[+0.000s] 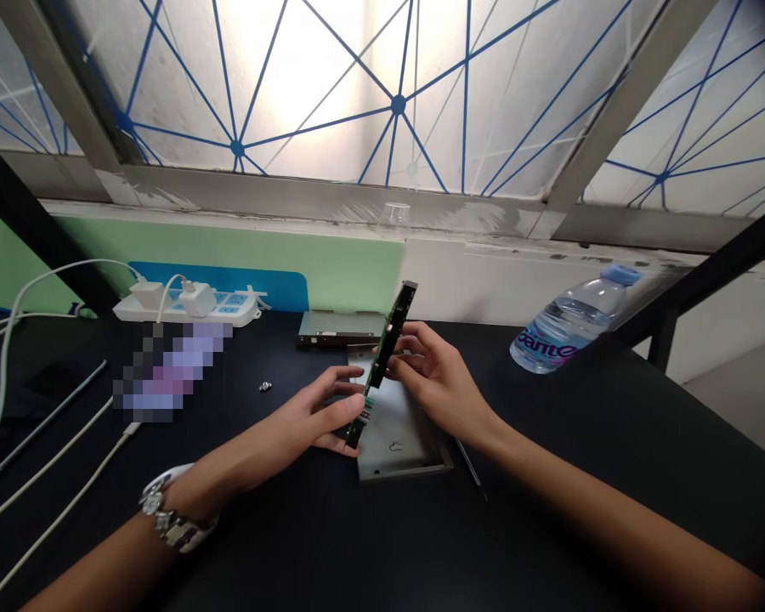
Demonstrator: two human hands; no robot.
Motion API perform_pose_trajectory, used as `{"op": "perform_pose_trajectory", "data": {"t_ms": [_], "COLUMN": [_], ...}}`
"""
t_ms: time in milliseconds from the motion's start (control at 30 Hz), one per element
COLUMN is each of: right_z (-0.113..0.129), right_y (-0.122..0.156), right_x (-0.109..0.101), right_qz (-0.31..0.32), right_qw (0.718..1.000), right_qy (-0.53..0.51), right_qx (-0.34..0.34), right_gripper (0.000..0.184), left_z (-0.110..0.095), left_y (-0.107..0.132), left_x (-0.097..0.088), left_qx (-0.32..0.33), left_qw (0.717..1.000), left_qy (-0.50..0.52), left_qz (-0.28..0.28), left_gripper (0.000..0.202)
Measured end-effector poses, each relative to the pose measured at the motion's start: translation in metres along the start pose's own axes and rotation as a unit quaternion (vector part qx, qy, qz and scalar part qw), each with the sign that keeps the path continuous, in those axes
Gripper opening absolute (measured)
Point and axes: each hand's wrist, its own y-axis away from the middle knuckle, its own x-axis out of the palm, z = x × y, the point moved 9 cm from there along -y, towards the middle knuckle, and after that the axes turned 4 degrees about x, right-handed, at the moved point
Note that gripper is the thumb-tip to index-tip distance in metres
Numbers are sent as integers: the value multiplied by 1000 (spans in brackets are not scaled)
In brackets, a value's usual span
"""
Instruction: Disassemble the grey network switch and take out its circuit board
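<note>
A narrow circuit board (392, 331) is tilted up on edge between my two hands, above the desk. My left hand (331, 408) grips its lower end, the thumb on the near side. My right hand (430, 365) pinches it near the middle from the right. Beneath the board lies a flat metal plate (408, 433) with a small mark or bit of wire on its face. A thin dark screwdriver-like tool (472, 472) rests along the plate's right side, partly under my right hand. Behind my hands sits a metal casing (341, 327).
Small metal screws (265, 387) lie left of my hands. A white power strip (188, 304) with plugs stands at the back left, its cables (51, 463) running across the desk's left side. A tilted water bottle (574, 321) is at the back right, near a black frame bar (694, 276).
</note>
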Motion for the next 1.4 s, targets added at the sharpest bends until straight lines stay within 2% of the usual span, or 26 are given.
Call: {"op": "perform_pose_trajectory", "data": {"t_ms": [133,333,433,533,633,733,800,867,1000,1100,1167,1200,1233,1300,1400], "right_z": [11,20,34,45,43,32,23,15,3,-6,-8,-9,-11,-14,-18], "right_y": [4,9,12,16,17,17,17,16,9,6,4,4,4,5,4], "right_x": [1,9,13,17,18,22,25,24,16,15,16,17,18,20,17], "right_qz": [-9,20,38,65,94,129,140,131,101,101,107,110,114,118,107], "right_qw": [999,995,980,967,976,990,988,982,982,978,975,974,973,971,971], "right_qy": [19,82,166,210,172,58,-31,-82,-101,-116,-127,-130,-132,-134,-129], "right_qx": [-35,-59,-102,-129,-92,1,66,105,124,142,147,148,152,161,170], "right_gripper": [32,36,40,51,50,46,45,48,63,56,51,49,48,49,50], "left_z": [2,1,-3,-12,-24,-37,-44,-47,-52,-59,-58,-55,-50,-39,-31], "left_y": [1,1,-2,-4,-2,1,3,5,6,11,13,11,7,-2,-8], "left_x": [1,2,-6,-18,-29,-34,-36,-37,-41,-59,-73,-77,-79,-75,-65], "left_qx": [-14,-5,43,121,192,252,279,292,303,284,242,215,189,139,105], "left_qw": [999,998,994,978,942,896,869,850,827,817,827,840,857,901,952], "left_qy": [-27,-54,-94,-171,-270,-352,-391,-419,-447,-433,-403,-390,-377,-338,-244], "left_qz": [25,43,25,-12,-61,-99,-118,-130,-157,-253,-308,-310,-296,-232,-154], "left_gripper": [80,84,86,91,96,98,99,99,95,91,86,77,63,37,32]}}
